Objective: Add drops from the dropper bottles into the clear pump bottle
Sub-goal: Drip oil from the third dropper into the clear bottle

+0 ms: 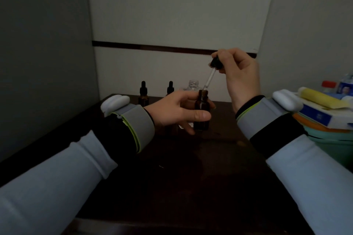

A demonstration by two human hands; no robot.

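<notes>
Nearest you, both forearms in pale sleeves reach in over the dark surface (191, 168), each wrist wrapped in a grey band with a white device on it. Your left hand (175, 108) grips the open brown bottle (201, 114) upright above the surface, thumb across its front and fingers curled behind it. Just above and to the right of that bottle, your right hand (240, 74) pinches the black cap of the dropper (210, 76). Its glass tube slants down to the left, with the tip at the brown bottle's mouth; you cannot tell whether it is inside. Right behind the brown bottle stands the clear pump bottle (193, 85), its threaded neck open at the top and its body mostly hidden by your left hand. Behind and to the left of the brown bottle, two capped dropper bottles (143, 95) stand by the wall. Well to the right of the brown bottle lies a stack of boxes with a yellow tube (321, 97) on top.
</notes>
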